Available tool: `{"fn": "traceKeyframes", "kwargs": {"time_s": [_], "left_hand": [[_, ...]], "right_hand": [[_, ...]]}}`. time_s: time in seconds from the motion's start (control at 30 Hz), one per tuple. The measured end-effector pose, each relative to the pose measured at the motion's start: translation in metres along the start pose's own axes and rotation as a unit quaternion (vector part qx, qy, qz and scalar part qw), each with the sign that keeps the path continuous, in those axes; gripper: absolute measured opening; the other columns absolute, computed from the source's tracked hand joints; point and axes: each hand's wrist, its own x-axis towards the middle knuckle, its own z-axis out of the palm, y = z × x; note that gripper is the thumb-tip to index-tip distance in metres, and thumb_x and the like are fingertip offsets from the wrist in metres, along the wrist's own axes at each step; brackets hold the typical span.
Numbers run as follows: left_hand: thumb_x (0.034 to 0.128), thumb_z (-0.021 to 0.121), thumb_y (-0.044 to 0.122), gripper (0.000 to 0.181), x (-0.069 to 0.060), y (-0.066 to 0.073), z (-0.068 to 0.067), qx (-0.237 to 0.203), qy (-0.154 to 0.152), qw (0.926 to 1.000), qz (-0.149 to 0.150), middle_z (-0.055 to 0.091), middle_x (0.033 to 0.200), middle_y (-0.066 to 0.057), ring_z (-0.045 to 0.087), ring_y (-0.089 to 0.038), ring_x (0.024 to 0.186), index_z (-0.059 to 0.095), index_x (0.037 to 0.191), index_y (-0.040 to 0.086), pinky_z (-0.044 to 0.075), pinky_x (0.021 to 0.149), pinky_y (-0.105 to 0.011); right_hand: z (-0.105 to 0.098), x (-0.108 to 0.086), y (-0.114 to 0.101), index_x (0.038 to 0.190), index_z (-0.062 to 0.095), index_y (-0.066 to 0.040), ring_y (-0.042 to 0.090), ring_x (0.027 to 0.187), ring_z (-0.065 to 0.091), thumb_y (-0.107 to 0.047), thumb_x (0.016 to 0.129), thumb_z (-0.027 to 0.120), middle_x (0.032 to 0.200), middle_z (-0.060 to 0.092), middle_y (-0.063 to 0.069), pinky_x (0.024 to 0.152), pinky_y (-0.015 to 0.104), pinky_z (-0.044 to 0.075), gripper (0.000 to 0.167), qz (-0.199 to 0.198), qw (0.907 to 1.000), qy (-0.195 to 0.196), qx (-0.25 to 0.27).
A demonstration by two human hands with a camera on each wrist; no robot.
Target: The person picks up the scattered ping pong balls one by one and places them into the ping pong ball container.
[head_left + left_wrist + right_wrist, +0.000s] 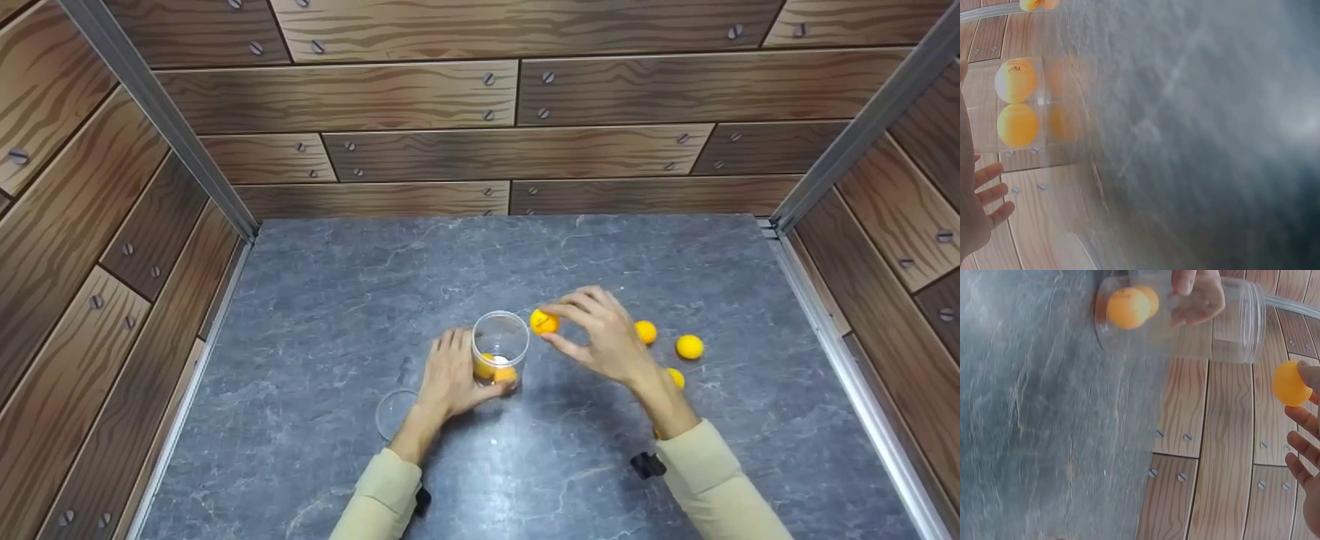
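A clear plastic jar stands upright and open-topped, with two orange table tennis balls at its bottom. My left hand holds the jar from its left side, thumb across the near side and fingers behind. Between thumb and index finger, my right hand pinches another orange table tennis ball, just right of the jar's rim and apart from it. That ball also shows in the right wrist view, level with the jar's mouth, while the other fingers are spread loosely.
A clear round lid lies flat left of the left forearm. Several loose orange balls lie right of the right hand, some partly hidden by its wrist and forearm. Wood-patterned walls enclose the grey marbled tabletop.
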Motion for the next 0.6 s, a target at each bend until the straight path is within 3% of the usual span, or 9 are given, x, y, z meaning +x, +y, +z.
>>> {"fn": "traceKeyframes", "kwargs": {"time_s": [0.37,0.6], "left_hand": [[0.0764,0.063,0.087,0.104,0.000,-0.001,0.000,0.001,0.006,1.0000,0.005,0.066,0.125,-0.011,0.062,-0.028,0.115,0.055,0.138,0.004,0.051,0.094,-0.042],[0.0755,0.065,0.085,0.102,0.000,0.000,-0.001,-0.013,0.007,0.9999,0.005,0.067,0.124,-0.011,0.062,-0.028,0.114,0.055,0.136,0.004,0.051,0.094,-0.042]], "right_hand": [[0.015,0.010,-0.014,0.117,0.079,-0.018,0.022,0.103,0.065,-0.029,0.083,0.089,0.107,0.077,0.001,0.090,0.041,0.054,0.037,-0.024,0.9995,0.010,0.017],[0.020,0.016,-0.021,0.118,0.079,-0.019,0.021,0.104,0.064,-0.033,0.086,0.087,0.108,0.077,0.001,0.092,0.042,0.054,0.037,-0.015,0.9995,-0.020,0.021]]}}
